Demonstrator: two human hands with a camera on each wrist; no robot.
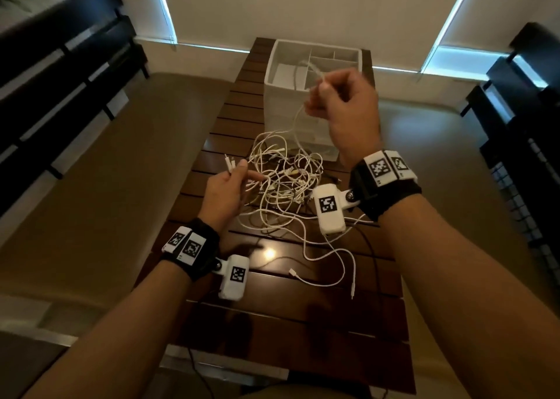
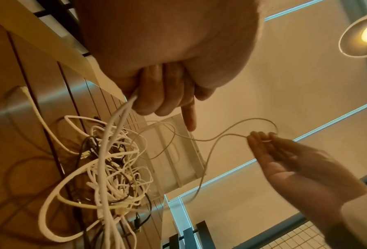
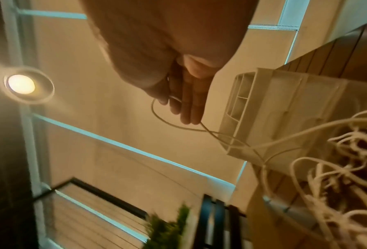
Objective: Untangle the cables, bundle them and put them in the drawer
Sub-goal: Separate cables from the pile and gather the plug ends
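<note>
A tangle of white and dark cables (image 1: 281, 180) (image 2: 106, 168) lies on the slatted wooden table (image 1: 303, 323) in front of a white drawer unit (image 1: 315, 65) with an open divided top. My left hand (image 1: 233, 180) (image 2: 157, 94) grips several white cable ends (image 1: 228, 163) just left of the pile. My right hand (image 1: 339, 95) (image 2: 263, 136) (image 3: 178, 101) is raised above the pile, in front of the drawer unit, pinching a loop of one thin white cable (image 1: 298, 119) (image 3: 163, 118) that runs down into the tangle.
Loose white cable ends (image 1: 333, 277) trail toward the table's near edge, and a thin black cable (image 1: 374, 262) runs along the right side. Dark chairs (image 1: 60, 65) (image 1: 521, 110) stand left and right. A beige floor (image 1: 106, 186) surrounds the narrow table.
</note>
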